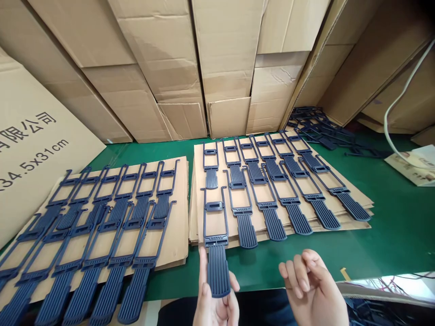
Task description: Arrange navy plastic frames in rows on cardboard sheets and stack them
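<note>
My left hand is closed around the ribbed end of a dark blue plastic bracket. Its fingers show on both sides of that end, which sticks out past the cardboard's near edge. The bracket's open frame, with a small slotted crosspiece, still lies on the cardboard stack. To the right, in front of the table edge, is my right hand, palm towards me. Its fingers are curled in, thumb against the index finger; whatever may be between them is hidden.
More brackets lie in two overlapping rows on this stack and on a left-hand cardboard stack. Loose dark parts are heaped at the back right of the green table. Cardboard boxes wall the back; a white cable hangs right.
</note>
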### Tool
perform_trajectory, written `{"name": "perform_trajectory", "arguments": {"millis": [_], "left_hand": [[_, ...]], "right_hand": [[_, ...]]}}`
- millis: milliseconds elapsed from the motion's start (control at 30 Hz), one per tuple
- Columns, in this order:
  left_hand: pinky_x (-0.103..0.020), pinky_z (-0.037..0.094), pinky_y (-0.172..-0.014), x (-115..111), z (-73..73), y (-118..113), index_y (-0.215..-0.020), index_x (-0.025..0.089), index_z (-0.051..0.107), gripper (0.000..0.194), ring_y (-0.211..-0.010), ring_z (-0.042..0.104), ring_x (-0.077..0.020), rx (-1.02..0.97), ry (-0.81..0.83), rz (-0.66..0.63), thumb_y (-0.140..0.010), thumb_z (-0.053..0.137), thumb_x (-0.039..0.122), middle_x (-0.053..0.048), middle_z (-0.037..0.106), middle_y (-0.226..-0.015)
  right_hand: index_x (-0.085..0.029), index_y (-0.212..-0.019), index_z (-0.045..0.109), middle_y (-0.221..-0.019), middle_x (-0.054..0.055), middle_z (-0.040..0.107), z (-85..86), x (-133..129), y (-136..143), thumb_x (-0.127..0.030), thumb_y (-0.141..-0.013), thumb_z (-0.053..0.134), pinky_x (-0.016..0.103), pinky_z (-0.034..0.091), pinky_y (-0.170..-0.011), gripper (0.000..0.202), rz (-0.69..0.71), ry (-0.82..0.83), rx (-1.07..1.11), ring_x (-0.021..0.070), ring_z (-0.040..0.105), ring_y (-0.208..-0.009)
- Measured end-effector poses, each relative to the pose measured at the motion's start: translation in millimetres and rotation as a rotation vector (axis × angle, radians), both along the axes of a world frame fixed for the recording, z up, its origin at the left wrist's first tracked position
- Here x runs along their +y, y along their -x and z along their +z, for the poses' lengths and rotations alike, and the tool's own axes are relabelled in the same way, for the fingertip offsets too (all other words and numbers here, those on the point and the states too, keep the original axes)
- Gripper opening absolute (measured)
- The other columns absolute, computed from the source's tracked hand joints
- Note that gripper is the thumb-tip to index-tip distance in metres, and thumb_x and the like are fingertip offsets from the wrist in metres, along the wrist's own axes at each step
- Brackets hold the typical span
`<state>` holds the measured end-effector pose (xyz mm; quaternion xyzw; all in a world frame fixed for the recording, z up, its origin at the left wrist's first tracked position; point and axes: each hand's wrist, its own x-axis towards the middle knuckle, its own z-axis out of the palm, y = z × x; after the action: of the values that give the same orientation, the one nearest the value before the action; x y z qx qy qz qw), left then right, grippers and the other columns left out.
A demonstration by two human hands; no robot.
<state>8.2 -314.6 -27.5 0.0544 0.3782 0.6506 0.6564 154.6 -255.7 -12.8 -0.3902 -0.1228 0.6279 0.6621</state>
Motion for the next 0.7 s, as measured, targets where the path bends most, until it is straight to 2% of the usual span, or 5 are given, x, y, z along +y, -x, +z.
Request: {"name": "perform_trajectory", "arguments": {"millis": [100,233,400,533,700], "left_hand": [[-0.012,0.031,-0.034,7,-6.9,-1,-0.134,0.054,0.017,0.058,-0.035,0.044,-0.0034,0.053,-0.067,0.003,-0.083,0.044,0.056,-0.003,0.062,-0.077],[-0.011,0.028,-0.033,15,-8.8,0,-0.134,0.053,0.02,0.056,-0.036,0.041,-0.0032,0.125,-0.056,0.003,-0.083,0.044,0.055,-0.003,0.061,-0.077],[-0.009,0.017,-0.033,26,-1.3,4,-0.136,0.05,0.012,0.055,-0.034,0.013,0.0,0.214,0.012,-0.085,-0.088,0.038,0.052,0.004,0.05,-0.055],[-0.011,0.015,-0.032,32,6.7,6,-0.138,0.047,0.011,0.06,-0.037,0.008,-0.0026,0.275,0.101,-0.074,-0.087,0.042,0.051,0.008,0.039,-0.051],[-0.01,0.016,-0.032,32,9.1,6,-0.137,0.049,0.007,0.058,-0.038,0.008,-0.0023,0.361,0.127,-0.074,-0.088,0.038,0.051,0.005,0.049,-0.055]], "right_hand": [[-0.018,-0.068,0.05,-0.04,-0.006,0.036,-0.9,2,-1,-0.026,-0.076,0.059,0.022,0.039,-0.048,0.015,-0.027,-0.007,0.002,0.0057,0.034,-0.033],[-0.018,-0.07,0.05,-0.041,-0.006,0.036,-4.1,3,-3,-0.026,-0.078,0.057,0.023,0.039,-0.049,0.013,-0.013,-0.003,-0.003,0.006,0.035,-0.034],[-0.018,-0.07,0.052,-0.041,-0.006,0.036,-4.7,3,-3,-0.025,-0.079,0.055,0.022,0.038,-0.047,0.012,-0.023,-0.032,0.014,0.0058,0.034,-0.034],[-0.018,-0.07,0.052,-0.04,-0.005,0.037,0.2,5,-5,-0.023,-0.081,0.052,0.022,0.037,-0.046,0.013,-0.042,-0.084,0.014,0.0057,0.034,-0.034],[-0.018,-0.071,0.053,-0.041,-0.005,0.037,2.4,5,-11,-0.022,-0.083,0.049,0.021,0.038,-0.046,0.013,-0.054,-0.117,-0.018,0.0058,0.035,-0.035]]}}
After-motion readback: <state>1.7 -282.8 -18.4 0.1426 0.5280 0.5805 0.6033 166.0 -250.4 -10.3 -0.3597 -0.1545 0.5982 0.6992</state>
